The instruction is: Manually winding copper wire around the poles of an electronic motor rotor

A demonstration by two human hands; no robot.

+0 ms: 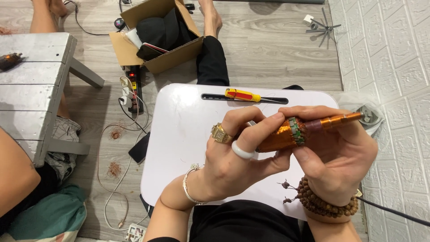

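Both my hands hold a copper-wound motor rotor point(286, 134) with a green segmented ring and a copper-wrapped shaft point(340, 120) pointing right. My left hand point(237, 152), wearing a gold ring, a white ring and a silver bracelet, grips the wound body from the left, index finger lying over the top. My right hand point(336, 157), with a wooden bead bracelet at the wrist, cradles the rotor from the right and below, thumb against the ring. They hover over a small white lap table point(183, 134).
A yellow and red screwdriver point(242, 95) lies in the table's slot. On the wooden floor sit an open cardboard box point(156, 31) with dark items, a power strip point(132, 85), cables and copper wire scraps point(114, 169). A grey bench point(31, 89) and another person's arm point(13, 175) are left.
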